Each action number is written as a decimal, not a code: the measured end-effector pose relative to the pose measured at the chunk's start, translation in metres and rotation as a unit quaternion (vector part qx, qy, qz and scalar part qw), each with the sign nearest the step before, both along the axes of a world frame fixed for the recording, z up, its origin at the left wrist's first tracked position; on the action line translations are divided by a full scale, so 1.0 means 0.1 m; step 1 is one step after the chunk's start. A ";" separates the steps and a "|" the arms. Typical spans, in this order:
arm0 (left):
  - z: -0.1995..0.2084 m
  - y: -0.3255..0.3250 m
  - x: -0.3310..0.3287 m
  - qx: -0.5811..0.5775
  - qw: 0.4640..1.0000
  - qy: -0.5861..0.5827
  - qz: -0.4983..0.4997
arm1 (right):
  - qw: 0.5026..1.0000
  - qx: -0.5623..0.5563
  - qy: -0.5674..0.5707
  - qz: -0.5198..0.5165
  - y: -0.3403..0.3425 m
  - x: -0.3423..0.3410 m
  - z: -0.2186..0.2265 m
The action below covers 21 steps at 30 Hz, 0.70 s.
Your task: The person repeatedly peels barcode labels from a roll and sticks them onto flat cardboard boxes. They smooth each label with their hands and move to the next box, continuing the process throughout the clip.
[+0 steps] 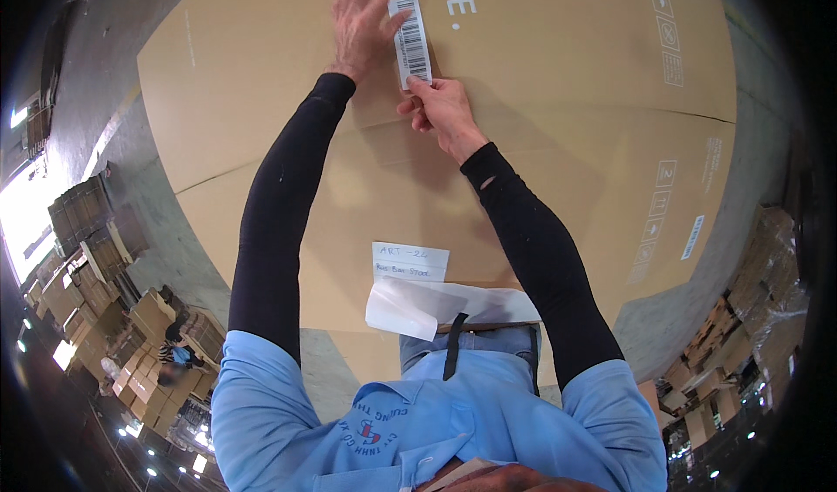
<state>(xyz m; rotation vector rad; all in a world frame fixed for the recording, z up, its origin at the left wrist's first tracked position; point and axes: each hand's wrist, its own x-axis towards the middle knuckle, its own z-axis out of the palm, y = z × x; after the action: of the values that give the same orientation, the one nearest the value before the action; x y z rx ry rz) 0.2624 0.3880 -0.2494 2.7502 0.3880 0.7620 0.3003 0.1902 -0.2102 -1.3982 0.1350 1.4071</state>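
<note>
A white barcode label point(411, 46) is held over the top of a large brown cardboard box point(288, 135). My right hand point(443, 113) pinches the label's near end between thumb and fingers. At the label's left edge is my left hand point(359, 28), fingers spread and its thumb touching the upper part of the label. Whether the label's underside touches the cardboard, I cannot tell. Dark sleeves cover both my forearms.
Near my waist, a handwritten white paper point(410, 261) and a curling white sheet point(401, 309) lie at the box's near edge. A smaller label point(692, 237) sits on the box at right. Stacked cartons point(148, 318) and a person point(179, 354) are at far left; wrapped cardboard point(767, 291) stands right.
</note>
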 end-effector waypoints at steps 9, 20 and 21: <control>0.07 -0.24 -0.38 0.001 0.968 0.169 -0.184 | 0.999 0.012 0.047 0.019 -0.05 0.05 0.00; 0.27 -0.48 -0.57 0.043 0.939 0.234 -0.248 | 0.999 -0.019 -0.014 0.049 -0.83 -0.02 0.00; 0.28 -0.53 -0.62 0.046 0.931 0.253 -0.260 | 0.997 0.004 -0.075 0.014 -1.01 0.03 -0.02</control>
<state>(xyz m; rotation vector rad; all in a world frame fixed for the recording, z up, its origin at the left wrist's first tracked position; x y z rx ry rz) 0.2007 0.3351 -0.2210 2.9014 -0.2954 -0.0664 0.3029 0.0895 -0.2122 -1.4981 0.0131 1.3181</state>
